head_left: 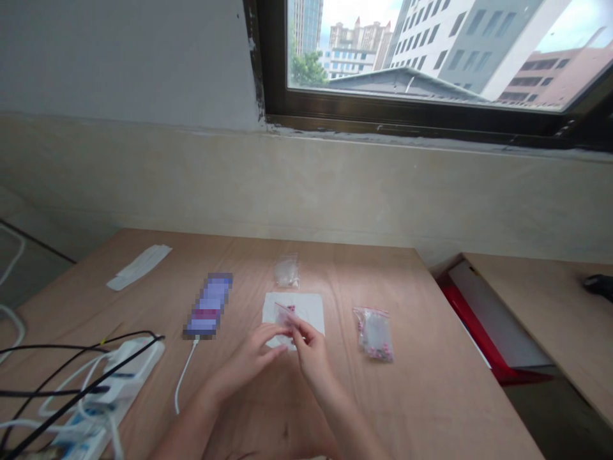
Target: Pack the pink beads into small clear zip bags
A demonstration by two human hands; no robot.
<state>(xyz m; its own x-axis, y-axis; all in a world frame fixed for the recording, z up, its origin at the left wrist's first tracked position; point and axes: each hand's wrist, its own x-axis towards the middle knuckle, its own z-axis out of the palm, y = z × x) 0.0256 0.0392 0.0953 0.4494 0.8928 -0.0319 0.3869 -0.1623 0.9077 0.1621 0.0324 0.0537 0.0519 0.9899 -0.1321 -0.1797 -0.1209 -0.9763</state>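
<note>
My left hand (249, 361) and my right hand (311, 351) meet above a white paper sheet (309, 310), their fingertips pinching a small clear plastic bag (283, 314) with pink bits inside. A second clear bag (286, 271), apparently empty, lies beyond the sheet. To the right of my right hand rests a larger clear bag of pink and grey small parts (374, 333). Left of my left hand lies a phone with a blurred screen (209, 305), its white charging cable (184, 374) running toward me.
All this lies on a plywood table (431, 383). A power strip (110, 396) with black and white cables sits at its near left, and a white strip of paper (138, 267) at the far left. A red-edged folder (479, 326) stands beyond the right edge, below a window (431, 51).
</note>
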